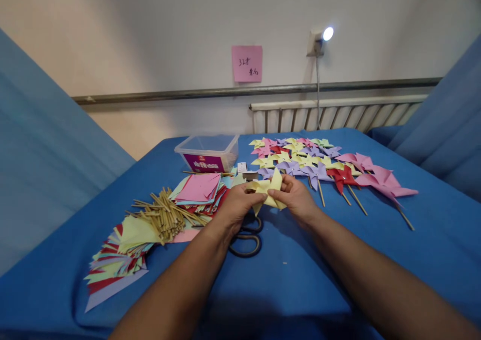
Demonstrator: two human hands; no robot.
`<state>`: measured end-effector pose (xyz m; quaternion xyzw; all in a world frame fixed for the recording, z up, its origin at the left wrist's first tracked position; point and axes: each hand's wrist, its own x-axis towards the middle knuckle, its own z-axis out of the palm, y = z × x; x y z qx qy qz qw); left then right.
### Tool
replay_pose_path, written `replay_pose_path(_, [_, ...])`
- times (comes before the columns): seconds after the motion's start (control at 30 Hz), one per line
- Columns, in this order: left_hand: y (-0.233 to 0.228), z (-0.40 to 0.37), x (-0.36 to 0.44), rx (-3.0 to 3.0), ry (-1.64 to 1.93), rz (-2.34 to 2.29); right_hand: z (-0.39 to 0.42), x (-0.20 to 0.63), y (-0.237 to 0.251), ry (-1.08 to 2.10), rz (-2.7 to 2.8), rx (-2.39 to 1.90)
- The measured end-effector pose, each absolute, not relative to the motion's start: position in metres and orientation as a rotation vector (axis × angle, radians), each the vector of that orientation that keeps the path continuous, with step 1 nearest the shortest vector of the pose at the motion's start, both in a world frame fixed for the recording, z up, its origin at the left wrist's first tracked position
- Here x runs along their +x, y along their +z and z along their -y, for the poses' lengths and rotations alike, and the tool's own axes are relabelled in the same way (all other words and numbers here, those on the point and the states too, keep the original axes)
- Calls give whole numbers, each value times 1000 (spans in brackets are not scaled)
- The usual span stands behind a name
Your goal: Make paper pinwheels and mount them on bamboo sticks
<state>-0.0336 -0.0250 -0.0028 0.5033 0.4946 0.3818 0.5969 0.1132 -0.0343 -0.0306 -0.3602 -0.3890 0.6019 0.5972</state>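
Note:
A yellow paper pinwheel (276,181), with its corners folded toward the middle, is held up between both hands over the table. My left hand (242,200) pinches its left side, thumb near the centre. On its right side my right hand (296,196) grips it, the thumb also pressed near the centre. No stick shows on this pinwheel. Below my left hand lie scissors (246,246) with black handles, their blades hidden by the hand and forearm. A small open box (249,176) sits just behind the hands.
Finished pinwheels (315,172) on sticks cover the back right. To the left lie a heap of short sticks (163,215), stacked paper squares (199,187) and fanned coloured paper (116,260). A clear plastic tub (206,147) stands behind them. Blue curtains (45,129) hang at both sides.

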Motion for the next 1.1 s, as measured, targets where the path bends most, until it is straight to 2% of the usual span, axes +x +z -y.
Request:
replay_pose_path(0.23, [-11,27,-23,995,1010,-1044,35,105,-34,1299,796,-834])
replay_pose_path(0.53, [-4,28,-27,1122,991,-1129,33,111,-38,1407,811,-811])
replay_pose_path(0.77, [1,27,-31,1283,1082,-1181,33,112,-40,1237,983,-828])
replay_pose_path(1.1, [11,5,-55,745,1472,-944,17,120,-57,949,1152,-1046])
